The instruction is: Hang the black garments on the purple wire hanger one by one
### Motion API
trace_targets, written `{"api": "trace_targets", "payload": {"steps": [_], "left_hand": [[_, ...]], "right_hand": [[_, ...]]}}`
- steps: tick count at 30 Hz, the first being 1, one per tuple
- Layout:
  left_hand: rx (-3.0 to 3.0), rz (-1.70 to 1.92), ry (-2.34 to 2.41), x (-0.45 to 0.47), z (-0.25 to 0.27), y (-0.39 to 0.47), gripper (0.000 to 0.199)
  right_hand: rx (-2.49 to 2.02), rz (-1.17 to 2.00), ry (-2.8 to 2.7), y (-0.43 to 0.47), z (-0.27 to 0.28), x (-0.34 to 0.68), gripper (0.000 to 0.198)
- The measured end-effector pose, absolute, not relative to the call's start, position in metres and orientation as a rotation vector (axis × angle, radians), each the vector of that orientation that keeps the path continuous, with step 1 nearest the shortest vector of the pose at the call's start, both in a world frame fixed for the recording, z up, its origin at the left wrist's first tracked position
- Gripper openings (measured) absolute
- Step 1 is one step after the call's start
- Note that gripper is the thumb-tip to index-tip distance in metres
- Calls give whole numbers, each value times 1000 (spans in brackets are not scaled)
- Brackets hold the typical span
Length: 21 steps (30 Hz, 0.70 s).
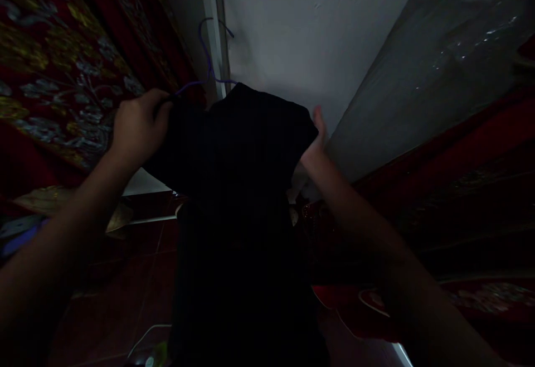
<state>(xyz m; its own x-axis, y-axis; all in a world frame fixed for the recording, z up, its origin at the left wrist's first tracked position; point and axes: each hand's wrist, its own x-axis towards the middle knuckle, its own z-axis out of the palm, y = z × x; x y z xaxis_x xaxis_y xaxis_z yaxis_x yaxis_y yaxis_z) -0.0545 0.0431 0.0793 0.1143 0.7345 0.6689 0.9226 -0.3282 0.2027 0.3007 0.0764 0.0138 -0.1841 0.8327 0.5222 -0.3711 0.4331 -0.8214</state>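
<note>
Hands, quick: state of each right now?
Left hand: closed, holding the black short-sleeved top.
Right hand: at the top's other sleeve, partly hidden by cloth; open or closed can't be told.

left hand (136,127): bare | right hand (316,139): bare | left forearm (79,211): bare, tapering | right forearm (363,211): bare, tapering

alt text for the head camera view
The left hand grips and the right hand touches opposite sides of a dark cloth garment, a thin purple hanger at its top. Dimly lit red fabric with gold and silver flowers hangs at left.
</note>
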Motion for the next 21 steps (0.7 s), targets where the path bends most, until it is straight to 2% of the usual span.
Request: {"api": "trace_targets", "payload": {"steps": [3,5,7,9,12,14,16,18,19,21], "left_hand": [[-2121,-1082,-1653,-50,81,44,34],[-2106,-1174,-1678,-52,82,50,31],[-2076,-1233,-1738,-57,82,55,29],[-2044,-1257,-1796,-62,82,58,29],[-2156,-1308,-1758,-65,76,55,36],[-2334,-1345,-1634,-62,68,51,44],[-2489,-1357,-1458,-56,59,48,53],[-2595,-1361,-1270,-46,52,47,62],[-2638,-1356,-1179,-39,50,46,66],[-2723,-1341,-1010,-23,49,43,74]], "right_hand": [[-626,770,-1510,91,44,319,87],[-803,380,-1635,90,65,321,89],[-886,208,-1707,82,81,312,84],[-828,404,-1746,69,88,295,72],[-561,1048,-1955,44,86,273,63],[-407,1335,-2250,30,77,264,57],[-428,1262,-2503,25,62,258,42],[-611,892,-2567,27,40,251,34],[-703,696,-2550,30,27,246,44],[-813,438,-2509,38,-1,233,82]]}}
